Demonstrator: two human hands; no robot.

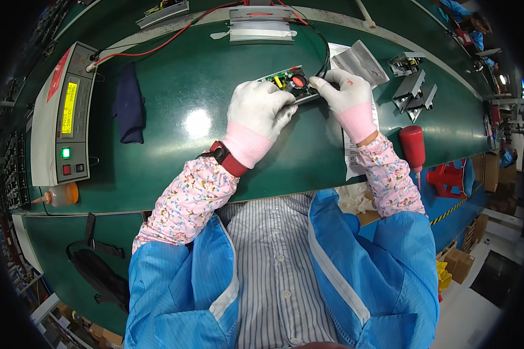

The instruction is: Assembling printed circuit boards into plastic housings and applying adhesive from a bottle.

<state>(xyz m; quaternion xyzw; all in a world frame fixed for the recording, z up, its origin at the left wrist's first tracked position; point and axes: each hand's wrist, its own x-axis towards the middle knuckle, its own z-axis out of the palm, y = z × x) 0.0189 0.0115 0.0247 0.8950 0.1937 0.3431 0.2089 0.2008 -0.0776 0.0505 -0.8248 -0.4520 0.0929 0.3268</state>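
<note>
My left hand (259,110), in a white glove with a pink cuff, closed over the left end of a small green circuit board (289,83), fingers wrapped on its near edge. My right hand (344,94), gloved alike, pinched the board's right end, where a black cable (325,49) met my fingertips. The board lay between the two hands, just above the green bench mat (192,75), tilted slightly, its red round component (298,80) facing up between my thumbs. I could not tell whether the board touched the mat.

Beyond my right hand lay a grey foil bag (361,60); under its wrist ran a white printed sheet (351,152). Farther out on that side stood grey metal brackets (412,90), and nearer me than the wrist a red squeeze bottle (413,148). Well off beyond my left hand lay a dark blue cloth (129,104), then a grey test instrument (64,113) with a lit yellow display. A red wire (157,47) ran from the instrument toward a grey fixture (261,24) directly ahead of the grip. An orange-filled bottle (61,195) lay near the instrument's closer end.
</note>
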